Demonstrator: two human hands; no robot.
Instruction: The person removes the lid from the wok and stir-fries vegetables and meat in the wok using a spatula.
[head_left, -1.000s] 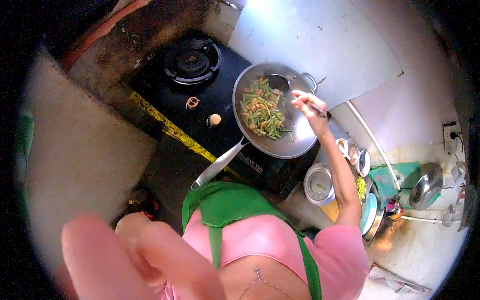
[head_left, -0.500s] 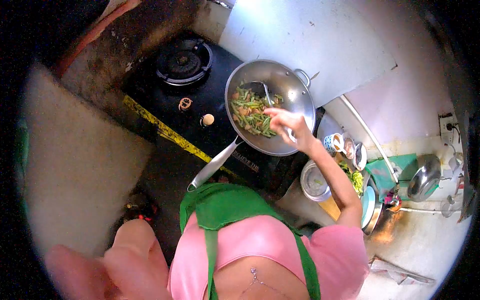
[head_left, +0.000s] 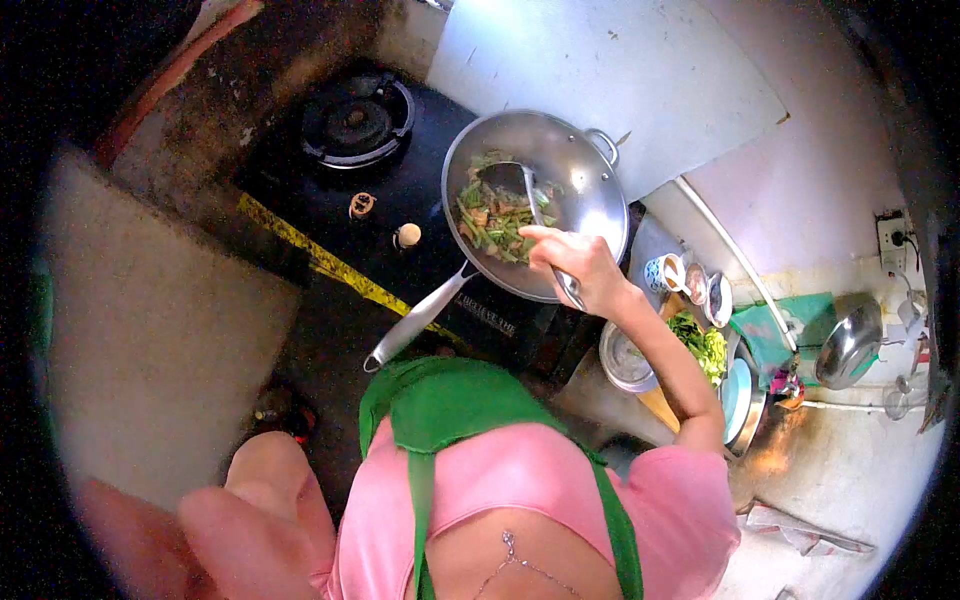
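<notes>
A wok with a long handle sits on the black stove, its left half holding green beans and pieces of meat. My right hand grips a metal spatula over the wok's near side, the blade among the food and the handle end sticking out below the fingers. At the lower left, close to the camera, my left hand looms large with bent fingers. Nothing can be made out in it, and its full shape is cut off by the frame edge.
Left of the wok is a second burner with two knobs nearby. To the right stand a lidded pot, a patterned cup, small bowls, leafy greens and a blue plate. A metal pan leans by the wall.
My right hand has moved left and down with the spatula, which now lies deeper in the food. My left hand has dropped back toward the lower left. The view has shifted slightly.
</notes>
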